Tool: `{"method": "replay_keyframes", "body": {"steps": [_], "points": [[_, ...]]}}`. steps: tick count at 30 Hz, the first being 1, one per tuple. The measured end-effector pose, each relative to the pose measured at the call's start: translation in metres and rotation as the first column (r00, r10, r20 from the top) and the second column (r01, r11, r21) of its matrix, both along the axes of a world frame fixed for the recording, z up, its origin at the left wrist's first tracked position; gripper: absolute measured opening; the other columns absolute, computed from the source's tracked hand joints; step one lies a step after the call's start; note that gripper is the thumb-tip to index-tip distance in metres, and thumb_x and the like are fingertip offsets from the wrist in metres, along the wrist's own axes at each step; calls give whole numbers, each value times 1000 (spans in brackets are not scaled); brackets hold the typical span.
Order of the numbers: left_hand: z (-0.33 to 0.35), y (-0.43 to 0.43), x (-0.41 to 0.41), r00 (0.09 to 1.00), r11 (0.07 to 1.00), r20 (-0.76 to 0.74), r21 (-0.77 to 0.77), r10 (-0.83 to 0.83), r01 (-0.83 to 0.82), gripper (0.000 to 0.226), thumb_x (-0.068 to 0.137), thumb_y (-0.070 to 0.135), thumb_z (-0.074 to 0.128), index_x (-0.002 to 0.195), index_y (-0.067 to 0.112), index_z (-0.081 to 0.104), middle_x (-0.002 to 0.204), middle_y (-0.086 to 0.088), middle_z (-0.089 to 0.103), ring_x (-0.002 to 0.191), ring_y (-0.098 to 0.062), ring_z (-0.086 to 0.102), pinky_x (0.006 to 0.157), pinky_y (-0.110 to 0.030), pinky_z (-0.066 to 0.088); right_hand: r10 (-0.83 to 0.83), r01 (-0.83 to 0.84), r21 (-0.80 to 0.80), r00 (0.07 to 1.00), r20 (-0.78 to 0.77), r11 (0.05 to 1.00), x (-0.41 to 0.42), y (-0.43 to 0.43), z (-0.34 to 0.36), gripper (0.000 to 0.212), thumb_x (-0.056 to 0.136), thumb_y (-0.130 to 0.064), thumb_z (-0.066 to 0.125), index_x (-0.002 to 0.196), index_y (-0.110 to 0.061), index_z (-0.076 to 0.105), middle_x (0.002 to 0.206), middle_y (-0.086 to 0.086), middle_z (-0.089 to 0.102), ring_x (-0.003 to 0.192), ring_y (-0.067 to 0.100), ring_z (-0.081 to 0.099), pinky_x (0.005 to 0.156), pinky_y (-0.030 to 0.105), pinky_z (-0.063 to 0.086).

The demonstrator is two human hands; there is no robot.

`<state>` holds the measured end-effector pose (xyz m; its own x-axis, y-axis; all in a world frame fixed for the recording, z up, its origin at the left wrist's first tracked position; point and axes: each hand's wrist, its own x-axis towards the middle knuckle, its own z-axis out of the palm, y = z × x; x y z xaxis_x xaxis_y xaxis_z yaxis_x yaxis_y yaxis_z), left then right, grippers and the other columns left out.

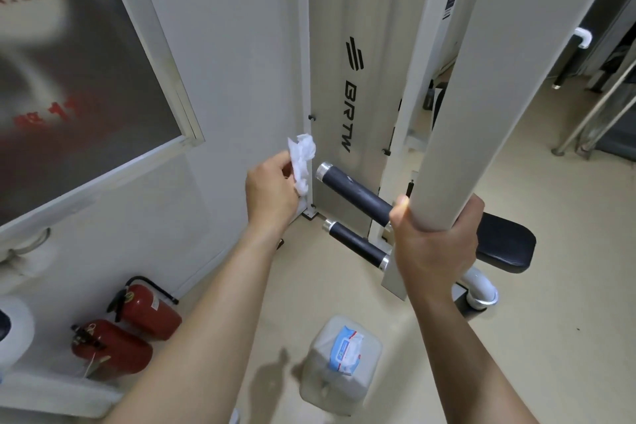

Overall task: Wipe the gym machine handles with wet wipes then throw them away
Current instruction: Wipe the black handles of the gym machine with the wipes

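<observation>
**Grip and clearance check**

Nearest, wipes pack lies on a jug. My right hand wraps the white bar. My left hand pinches a crumpled wipe just beside the upper handle at its chrome end, wall close alongside.

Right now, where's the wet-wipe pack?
Head view, bottom centre: the blue-and-white wet-wipe pack lies atop a translucent plastic jug on the floor, right of the red fire extinguishers.
</observation>
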<state>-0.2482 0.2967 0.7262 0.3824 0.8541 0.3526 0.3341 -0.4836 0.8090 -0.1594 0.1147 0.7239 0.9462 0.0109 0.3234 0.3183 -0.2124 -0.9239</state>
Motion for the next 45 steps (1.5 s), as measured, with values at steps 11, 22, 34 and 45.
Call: {"method": "replay_keyframes", "body": {"steps": [11,22,34,45], "points": [[47,3,46,534,744,-806,188,-257,641,33,85,22,38,93,22,69,86,-3,71,83,-29,63,66,-36,52,8,-9,19,1000,19,1000,-4,-2,1,49,60,-55,67,97,-40,39,80,-12,61,74,21,61,73,41,52],[55,-69,51,468,666,-755,56,-460,744,37,93,12,45,59,23,37,54,6,40,55,-17,41,50,-33,27,11,-11,-4,997,74,1000,-8,-3,-3,50,60,-53,68,94,-43,33,74,-17,56,69,21,58,67,37,48],[78,-21,54,428,728,-832,43,-353,684,31,89,7,55,78,34,66,68,16,52,76,-21,57,61,-28,38,10,-10,14,999,46,1000,-6,-1,-2,52,60,-51,70,99,-37,38,76,-15,58,70,17,59,67,33,46],[-2,-44,3,944,670,-326,690,-51,274,47,82,-1,34,96,11,77,96,-1,77,89,-21,72,108,-42,44,165,-165,-24,986,-19,986,-7,-13,-2,56,65,-53,72,106,-30,42,89,-11,61,81,15,60,73,38,51]]}}
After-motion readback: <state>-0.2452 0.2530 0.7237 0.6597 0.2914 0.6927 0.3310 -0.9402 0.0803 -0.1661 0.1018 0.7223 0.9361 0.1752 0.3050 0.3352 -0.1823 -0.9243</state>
